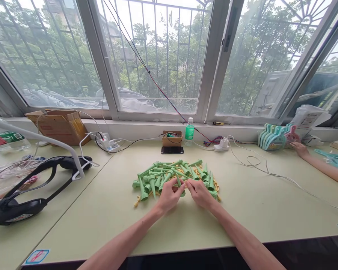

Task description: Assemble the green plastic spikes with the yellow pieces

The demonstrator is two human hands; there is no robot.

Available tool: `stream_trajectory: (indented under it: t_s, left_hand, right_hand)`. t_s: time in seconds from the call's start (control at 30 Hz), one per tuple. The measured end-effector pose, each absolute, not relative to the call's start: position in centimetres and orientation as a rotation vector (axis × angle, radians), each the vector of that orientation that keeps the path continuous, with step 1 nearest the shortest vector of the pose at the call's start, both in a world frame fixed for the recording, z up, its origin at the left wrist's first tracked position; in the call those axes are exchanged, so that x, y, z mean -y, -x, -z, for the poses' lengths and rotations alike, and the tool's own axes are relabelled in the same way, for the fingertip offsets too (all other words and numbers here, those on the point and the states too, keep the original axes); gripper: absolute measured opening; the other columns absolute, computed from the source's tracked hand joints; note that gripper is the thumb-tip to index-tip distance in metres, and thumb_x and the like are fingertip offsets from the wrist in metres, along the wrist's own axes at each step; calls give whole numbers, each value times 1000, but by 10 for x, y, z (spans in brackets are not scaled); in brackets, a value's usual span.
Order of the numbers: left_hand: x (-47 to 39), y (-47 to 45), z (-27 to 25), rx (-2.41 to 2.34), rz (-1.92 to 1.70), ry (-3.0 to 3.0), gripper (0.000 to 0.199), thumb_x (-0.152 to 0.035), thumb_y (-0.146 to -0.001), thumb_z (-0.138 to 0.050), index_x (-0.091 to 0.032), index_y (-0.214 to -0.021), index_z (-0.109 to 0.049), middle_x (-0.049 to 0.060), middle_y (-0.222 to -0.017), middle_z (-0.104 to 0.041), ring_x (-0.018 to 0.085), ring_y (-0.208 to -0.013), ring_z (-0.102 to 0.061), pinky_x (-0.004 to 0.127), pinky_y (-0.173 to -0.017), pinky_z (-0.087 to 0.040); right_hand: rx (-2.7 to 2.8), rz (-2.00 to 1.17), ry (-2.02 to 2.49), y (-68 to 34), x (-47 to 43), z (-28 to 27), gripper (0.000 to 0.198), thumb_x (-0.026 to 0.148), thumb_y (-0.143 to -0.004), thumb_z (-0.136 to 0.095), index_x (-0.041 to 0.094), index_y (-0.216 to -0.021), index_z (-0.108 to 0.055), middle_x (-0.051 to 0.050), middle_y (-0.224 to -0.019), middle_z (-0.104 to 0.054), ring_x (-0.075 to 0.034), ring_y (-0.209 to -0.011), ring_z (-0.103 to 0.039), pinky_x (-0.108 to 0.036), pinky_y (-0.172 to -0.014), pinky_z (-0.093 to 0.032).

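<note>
both hands met at the near edge of a heap of green spikes (174, 175) on the pale table (256, 210). the left hand (169, 195) and right hand (199, 193) lay close together, fingertips almost touching, their fingers curled about one spike (180, 187) between them; whether either hand truly clamped it could not be told. small yellow pieces (137, 203) lay scattered under and beside the heap. behind the heap lay a dark phone (172, 150), then a small box (172, 138) and a green-labelled bottle (189, 132) against the window ledge. a black headset (30, 187) rested well to the left, near a carton (59, 125). at far right another person's hand (300, 149) touched a stack of pastel hangers (273, 137).
</note>
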State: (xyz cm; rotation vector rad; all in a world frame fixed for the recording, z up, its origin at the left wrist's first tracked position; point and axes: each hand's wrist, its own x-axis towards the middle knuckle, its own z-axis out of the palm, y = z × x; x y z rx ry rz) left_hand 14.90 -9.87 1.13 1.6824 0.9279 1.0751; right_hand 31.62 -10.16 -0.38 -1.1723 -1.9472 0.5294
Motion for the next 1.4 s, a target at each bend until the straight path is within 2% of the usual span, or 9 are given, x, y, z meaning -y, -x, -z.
stream_trajectory:
  t_s: [0.47,0.7,0.87,1.4]
  left_hand:
    - [99,-150,-11,-937,-1086,-1687,27,-41,-84,-62,-15,-82,-56,-4,-62,-45,4,-45,-34,19,-43,-22]
    - [99,-151,-12,-967,-1127,-1638,32,-47,-86,-56,-15,-83,-56,-4,-62,-47,6,-46,-39,19,-45,-25]
    - [99,-151,-13,-979,-1136,-1604,31,-47,-84,-58,-16,-81,-56,-4,-61,-46,6,-46,-38,19,-45,-25]
    - [101,-151,-16,-981,-1115,-1623,28,-43,-82,-62,-15,-78,-56,-4,-60,-46,6,-46,-34,18,-44,-23]
  right_hand:
    - [1931,-575,1173,-315,101,3,43,40,-99,-31,20,-62,-33,3,-56,-38,-11,-52,-32,-26,-52,-25]
    - [1888,-606,1165,-314,102,1,37,37,-100,-32,20,-69,-41,2,-62,-46,-12,-53,-39,-26,-53,-30]
    - [1902,-630,1128,-315,103,1,34,37,-100,-33,20,-72,-42,2,-64,-46,-12,-55,-39,-26,-54,-32]
    - [1918,-630,1117,-317,101,6,38,39,-99,-33,20,-67,-37,3,-60,-42,-12,-53,-36,-26,-52,-29]
